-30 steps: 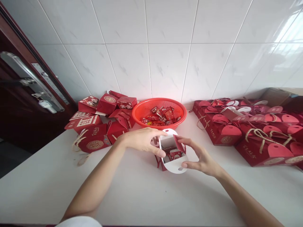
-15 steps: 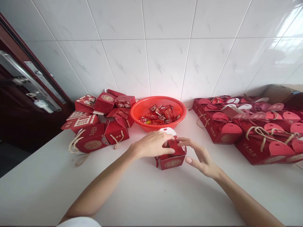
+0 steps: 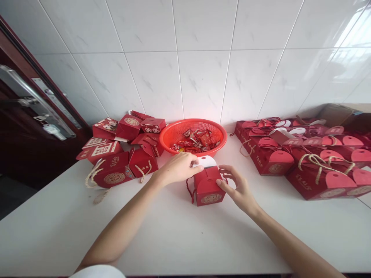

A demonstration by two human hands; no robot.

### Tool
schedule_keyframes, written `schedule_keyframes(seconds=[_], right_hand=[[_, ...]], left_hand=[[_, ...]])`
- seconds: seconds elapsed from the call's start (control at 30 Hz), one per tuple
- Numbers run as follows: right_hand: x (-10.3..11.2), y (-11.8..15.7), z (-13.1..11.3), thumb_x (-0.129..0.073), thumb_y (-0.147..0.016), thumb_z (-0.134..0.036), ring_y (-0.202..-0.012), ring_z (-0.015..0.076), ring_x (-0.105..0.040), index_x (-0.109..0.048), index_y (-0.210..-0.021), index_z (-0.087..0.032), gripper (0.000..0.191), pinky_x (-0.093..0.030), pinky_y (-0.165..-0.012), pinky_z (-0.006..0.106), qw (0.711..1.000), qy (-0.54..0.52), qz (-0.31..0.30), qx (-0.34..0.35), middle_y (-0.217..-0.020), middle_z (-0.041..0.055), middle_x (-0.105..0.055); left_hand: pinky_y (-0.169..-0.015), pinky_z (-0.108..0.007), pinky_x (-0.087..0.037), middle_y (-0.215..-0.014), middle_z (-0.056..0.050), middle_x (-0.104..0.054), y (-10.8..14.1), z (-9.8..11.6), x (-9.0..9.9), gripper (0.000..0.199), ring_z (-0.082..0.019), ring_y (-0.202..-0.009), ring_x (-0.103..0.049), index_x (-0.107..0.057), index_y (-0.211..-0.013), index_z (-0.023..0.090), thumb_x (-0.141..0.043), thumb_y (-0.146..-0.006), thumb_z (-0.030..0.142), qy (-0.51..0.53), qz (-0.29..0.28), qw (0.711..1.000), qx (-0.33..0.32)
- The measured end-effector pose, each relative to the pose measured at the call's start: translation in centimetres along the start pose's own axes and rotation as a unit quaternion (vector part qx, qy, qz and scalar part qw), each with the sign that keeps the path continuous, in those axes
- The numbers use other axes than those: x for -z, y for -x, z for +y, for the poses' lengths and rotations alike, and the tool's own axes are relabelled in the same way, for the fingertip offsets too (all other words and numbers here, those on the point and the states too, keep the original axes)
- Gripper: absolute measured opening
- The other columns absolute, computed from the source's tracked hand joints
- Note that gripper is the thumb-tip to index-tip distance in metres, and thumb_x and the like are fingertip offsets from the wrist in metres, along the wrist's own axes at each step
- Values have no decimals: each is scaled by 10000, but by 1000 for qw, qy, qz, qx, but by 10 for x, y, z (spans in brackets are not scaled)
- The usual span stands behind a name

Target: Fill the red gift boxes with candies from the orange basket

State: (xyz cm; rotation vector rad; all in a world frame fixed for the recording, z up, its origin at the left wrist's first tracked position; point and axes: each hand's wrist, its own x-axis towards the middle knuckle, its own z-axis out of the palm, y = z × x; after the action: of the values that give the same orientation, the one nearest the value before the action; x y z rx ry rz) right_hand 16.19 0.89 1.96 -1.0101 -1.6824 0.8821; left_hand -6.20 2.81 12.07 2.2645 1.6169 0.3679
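Observation:
A small red cardboard gift box point(image 3: 209, 189) with gold print stands in front of me. Its front flap is folded over the top, while the white-lined back flap point(image 3: 207, 161) stands up. My left hand point(image 3: 180, 168) is at the left edge of that back flap, thumb and fingers curled around it. With its thumb on the front right edge and its fingers along the right side, my right hand point(image 3: 238, 190) grips the box. A dark red cord handle point(image 3: 190, 191) hangs at the box's left side.
Behind the box, a red plastic basket point(image 3: 165, 141) holds wrapped sweets point(image 3: 199, 139). Several red boxes point(image 3: 114, 170) lie jumbled on the left. Rows of closed red boxes point(image 3: 272, 158) with cord handles fill the right. A tiled wall point(image 3: 203, 85) backs the white table point(image 3: 174, 239).
The box's front flap has come up and over the opening. My left hand has moved back and left to the rear flap; my right hand has closed in on the box's right side.

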Motion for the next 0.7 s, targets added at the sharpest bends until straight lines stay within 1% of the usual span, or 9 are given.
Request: schedule_keyframes(seconds=[0.1,0.17,0.3,0.37,0.43,0.5,0.57,0.63,0.7], right_hand=[[1,-2,2,-649,-866,-517,-1155,270,-614,-568,-1240,-258,462,-500,-1002,473,999,-21,-18,-25,-1254,90,-649],[2,-2,2,-647,-862,-532,-1177,276,-610,-560,-1252,-262,482,-489,-1021,486,999,-30,-28,-31,-1288,92,-635],[1,-2,3,-643,-859,-545,-1238,289,-583,-547,-1267,-255,509,-471,-1038,484,999,-17,-32,-38,-1314,106,-626],[0,-1,4,-634,-864,-550,-1236,288,-584,-550,-1252,-246,500,-467,-1032,478,999,-4,-30,-42,-1301,111,-633],[-2,1,4,-626,-866,-558,-1207,283,-595,-563,-1220,-240,480,-457,-1028,476,999,13,-22,-44,-1272,109,-647],[-1,1,4,-622,-861,-576,-1168,282,-599,-582,-1186,-242,468,-444,-1020,479,998,44,-2,-38,-1217,105,-668],[1,-1,3,-607,-854,-610,-1113,289,-602,-607,-1146,-246,467,-437,-993,482,996,80,29,-37,-1105,96,-696],[6,-4,2,-572,-848,-656,-1007,286,-620,-627,-1086,-238,483,-452,-920,462,993,94,50,-57,-934,79,-701],[14,-8,2,-547,-840,-694,-831,255,-625,-631,-1016,-221,512,-467,-788,405,991,68,41,-104,-748,44,-654]], left_hand=[[-731,-296,-508,-941,-36,-745,1,1,1,239,-243,-898,-696,-697,-952,228,-622,-826,417,61,1,998,-9],[-723,-280,-513,-974,-26,-745,2,2,3,331,-224,-914,-694,-652,-1083,228,-673,-788,377,110,-14,994,-14],[-745,-278,-505,-900,13,-742,3,4,8,537,-189,-835,-684,-561,-1288,232,-686,-790,388,148,-65,986,-44],[-748,-274,-492,-902,6,-734,3,4,7,487,-182,-817,-675,-619,-1258,235,-658,-820,445,139,-107,982,-67],[-725,-266,-474,-903,-10,-721,2,3,5,404,-184,-814,-664,-703,-1148,237,-618,-846,491,118,-139,980,-76],[-683,-264,-453,-884,-20,-699,2,3,1,367,-195,-814,-651,-742,-1060,244,-624,-833,507,81,-144,984,-68],[-678,-271,-443,-892,-26,-675,3,4,-3,372,-216,-840,-642,-741,-1055,260,-667,-791,512,41,-131,989,-56],[-744,-292,-457,-951,-38,-656,4,6,-4,412,-248,-926,-635,-724,-1102,278,-686,-773,523,11,-117,992,-49],[-828,-328,-468,-1045,-55,-632,7,8,-5,464,-279,-1012,-621,-695,-1166,293,-668,-782,553,-6,-106,994,-34]])
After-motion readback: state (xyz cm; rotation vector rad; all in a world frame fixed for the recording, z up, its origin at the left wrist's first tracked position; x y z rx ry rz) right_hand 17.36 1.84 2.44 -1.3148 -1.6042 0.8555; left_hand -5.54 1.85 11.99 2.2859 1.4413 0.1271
